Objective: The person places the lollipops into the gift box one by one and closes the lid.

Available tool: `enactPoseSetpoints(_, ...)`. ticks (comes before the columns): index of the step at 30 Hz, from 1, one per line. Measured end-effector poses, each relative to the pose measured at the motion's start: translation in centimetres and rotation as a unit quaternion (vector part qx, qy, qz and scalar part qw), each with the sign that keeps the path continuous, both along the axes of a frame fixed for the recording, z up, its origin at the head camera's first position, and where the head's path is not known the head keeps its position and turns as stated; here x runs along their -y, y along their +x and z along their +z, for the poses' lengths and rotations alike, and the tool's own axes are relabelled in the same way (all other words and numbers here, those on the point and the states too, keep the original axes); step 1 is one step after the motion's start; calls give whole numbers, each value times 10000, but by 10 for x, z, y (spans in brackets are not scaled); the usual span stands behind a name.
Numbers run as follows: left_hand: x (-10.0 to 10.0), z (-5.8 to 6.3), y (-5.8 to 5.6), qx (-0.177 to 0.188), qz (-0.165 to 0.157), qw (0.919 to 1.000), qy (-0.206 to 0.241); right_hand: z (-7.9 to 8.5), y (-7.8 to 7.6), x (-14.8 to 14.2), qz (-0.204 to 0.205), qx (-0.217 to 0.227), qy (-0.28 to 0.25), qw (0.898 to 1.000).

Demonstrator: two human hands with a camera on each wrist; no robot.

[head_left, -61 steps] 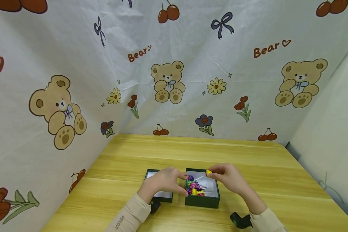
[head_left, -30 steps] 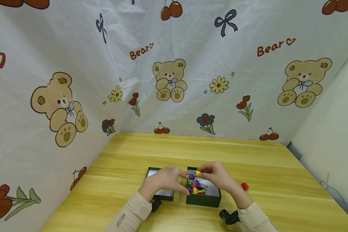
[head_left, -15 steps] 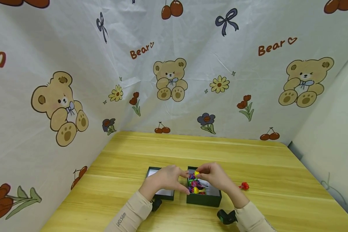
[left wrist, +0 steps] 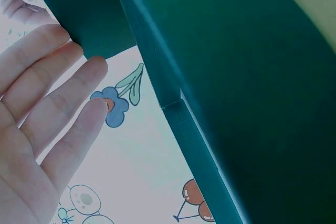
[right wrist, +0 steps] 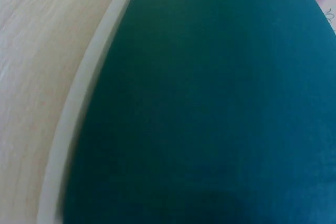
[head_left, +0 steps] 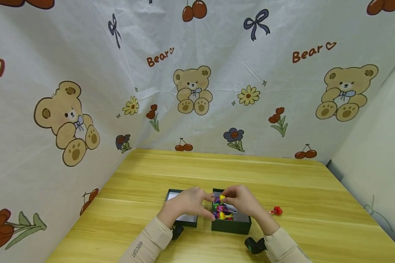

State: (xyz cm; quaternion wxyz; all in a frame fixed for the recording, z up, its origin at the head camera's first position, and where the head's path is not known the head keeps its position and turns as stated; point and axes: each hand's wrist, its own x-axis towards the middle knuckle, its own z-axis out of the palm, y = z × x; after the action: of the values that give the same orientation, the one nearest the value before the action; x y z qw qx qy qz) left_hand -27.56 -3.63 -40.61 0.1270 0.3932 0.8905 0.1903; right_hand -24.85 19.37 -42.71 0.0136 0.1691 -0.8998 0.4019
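Note:
In the head view, a dark green box (head_left: 231, 227) with a pale inside holds several lollipops (head_left: 221, 208) in bright wrappers along its left side. My right hand (head_left: 241, 200) reaches over the box and pinches a yellow-wrapped lollipop (head_left: 222, 198) close above the others at the back left corner. My left hand (head_left: 188, 205) spans the box's left wall, its fingertips right at the edge. Extended fingers (left wrist: 68, 135) of that hand show in the left wrist view. The right wrist view is mostly filled by a green wall (right wrist: 210, 103), and the right fingers' grip is hidden there.
A shallow green-rimmed lid (head_left: 188, 223) with a white inside lies left of the box, partly under my left forearm. One red-wrapped lollipop (head_left: 277, 210) rests on the wooden table (head_left: 217, 170) to the right. A printed cloth (head_left: 217, 54) hangs behind.
My right hand has moved left over the box with the yellow lollipop, from its right back rim to the back left corner. This uncovers the red lollipop. My left hand stays at the box.

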Motion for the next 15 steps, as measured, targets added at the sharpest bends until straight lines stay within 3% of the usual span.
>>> enactPoseSetpoints(6, 1, -2, 0, 15, -42, 10000, 23, -3, -1, 5, -7, -102, 194, 9998)
enactPoseSetpoints(15, 1, -2, -2, 29, -54, 9999, 104, -7, -5, 11, -336, -123, 419, 9985)
